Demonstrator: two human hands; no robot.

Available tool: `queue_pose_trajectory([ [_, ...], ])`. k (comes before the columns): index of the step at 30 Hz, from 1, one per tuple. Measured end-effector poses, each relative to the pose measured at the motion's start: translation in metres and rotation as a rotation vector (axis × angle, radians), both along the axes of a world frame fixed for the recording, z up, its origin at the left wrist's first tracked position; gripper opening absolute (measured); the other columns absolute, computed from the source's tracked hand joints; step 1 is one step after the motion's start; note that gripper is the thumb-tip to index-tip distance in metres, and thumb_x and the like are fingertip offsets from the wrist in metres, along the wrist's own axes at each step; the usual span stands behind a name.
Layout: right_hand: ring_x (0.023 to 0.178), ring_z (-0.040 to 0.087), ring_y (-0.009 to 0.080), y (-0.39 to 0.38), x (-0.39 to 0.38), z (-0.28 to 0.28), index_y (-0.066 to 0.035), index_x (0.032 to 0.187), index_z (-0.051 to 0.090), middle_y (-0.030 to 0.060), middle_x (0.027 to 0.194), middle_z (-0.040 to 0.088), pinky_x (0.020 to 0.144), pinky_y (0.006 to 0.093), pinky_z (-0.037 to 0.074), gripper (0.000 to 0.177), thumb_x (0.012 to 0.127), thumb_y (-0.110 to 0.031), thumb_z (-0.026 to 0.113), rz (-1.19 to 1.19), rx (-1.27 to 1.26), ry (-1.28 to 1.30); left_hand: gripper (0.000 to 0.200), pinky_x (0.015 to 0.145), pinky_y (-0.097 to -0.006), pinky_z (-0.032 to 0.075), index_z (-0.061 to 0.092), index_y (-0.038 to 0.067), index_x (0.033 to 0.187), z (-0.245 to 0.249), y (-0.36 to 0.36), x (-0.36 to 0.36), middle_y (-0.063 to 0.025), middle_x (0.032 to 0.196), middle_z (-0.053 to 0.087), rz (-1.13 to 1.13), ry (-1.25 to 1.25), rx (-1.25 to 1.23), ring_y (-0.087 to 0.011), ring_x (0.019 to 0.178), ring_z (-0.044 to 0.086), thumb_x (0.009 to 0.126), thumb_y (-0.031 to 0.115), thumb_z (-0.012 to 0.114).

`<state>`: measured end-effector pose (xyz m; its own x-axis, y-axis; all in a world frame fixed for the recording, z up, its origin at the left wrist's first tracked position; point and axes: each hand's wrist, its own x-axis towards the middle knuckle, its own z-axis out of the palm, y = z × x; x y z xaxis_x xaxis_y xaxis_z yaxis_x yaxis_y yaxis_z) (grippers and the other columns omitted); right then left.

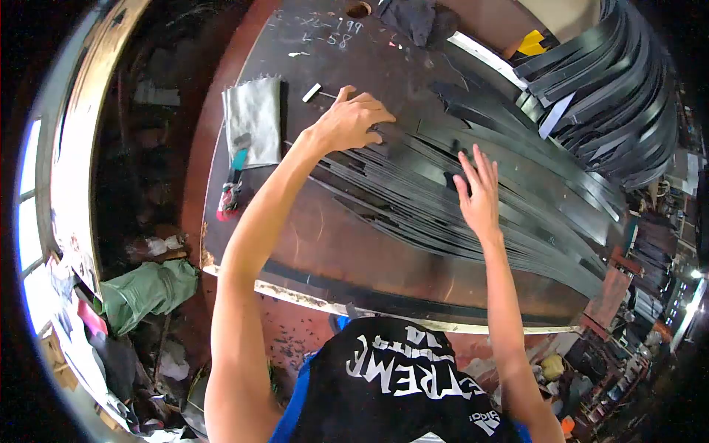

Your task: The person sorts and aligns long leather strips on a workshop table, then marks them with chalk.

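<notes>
My left hand (354, 122) hovers over the upper left end of a fan of long dark, flat strips (436, 214). Its fingers are bent but apart, and nothing shows between them. Just behind it, a small tool with a white bar (312, 93) and thin dark rod lies on the table, the rod running toward my knuckles. Over the middle of the strips is my right hand (480, 188), fingers stretched and spread, palm facing left. Beside its thumb sits a small black piece (451, 181).
A grey folded cloth (253, 122) lies left on the dark table (310, 229), with a teal-handled tool (238, 164) at its lower corner. A large bundle of black strips (605, 96) hangs over the far right. A green sack (151, 292) rests below the left edge.
</notes>
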<state>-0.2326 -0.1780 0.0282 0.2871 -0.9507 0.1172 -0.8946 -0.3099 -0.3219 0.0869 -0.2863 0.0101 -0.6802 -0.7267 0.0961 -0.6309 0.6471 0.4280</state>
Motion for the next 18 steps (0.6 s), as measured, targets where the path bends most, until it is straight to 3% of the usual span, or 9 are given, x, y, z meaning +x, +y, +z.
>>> queue_pose_trajectory([
  [7, 0.140, 0.035, 0.0414, 0.009, 0.013, -0.025, -0.020, 0.139, 0.055, 0.0160, 0.156, 0.033, 0.116, 0.0566, 0.020, 0.046, 0.094, -0.020, 0.061, -0.025, 0.074, -0.012, 0.035, 0.106, -0.0434, 0.032, 0.069, 0.014, 0.114, -0.019, -0.028, 0.001, -0.0030, 0.109, 0.069, -0.108, 0.125, 0.158, -0.0218, 0.108, 0.059, 0.084, 0.031, 0.071],
  [12, 0.143, 0.028, 0.0415, 0.011, 0.014, -0.033, -0.011, 0.146, 0.046, 0.0171, 0.156, 0.032, 0.118, 0.0562, 0.014, 0.049, 0.097, -0.019, 0.052, -0.048, 0.051, 0.016, 0.034, 0.101, -0.0399, 0.034, 0.072, 0.007, 0.109, -0.021, -0.046, -0.001, -0.0092, 0.095, 0.070, -0.156, 0.215, 0.216, -0.0243, 0.094, 0.062, 0.085, 0.030, 0.070],
  [18, 0.143, 0.030, 0.0405, 0.009, 0.014, -0.031, -0.009, 0.144, 0.047, 0.0170, 0.155, 0.035, 0.118, 0.0550, 0.016, 0.050, 0.096, -0.021, 0.053, -0.086, 0.098, 0.004, 0.032, 0.100, -0.0384, 0.034, 0.074, 0.006, 0.107, -0.020, -0.051, -0.002, -0.0097, 0.092, 0.069, -0.148, 0.208, 0.313, -0.0233, 0.090, 0.062, 0.085, 0.030, 0.071],
])
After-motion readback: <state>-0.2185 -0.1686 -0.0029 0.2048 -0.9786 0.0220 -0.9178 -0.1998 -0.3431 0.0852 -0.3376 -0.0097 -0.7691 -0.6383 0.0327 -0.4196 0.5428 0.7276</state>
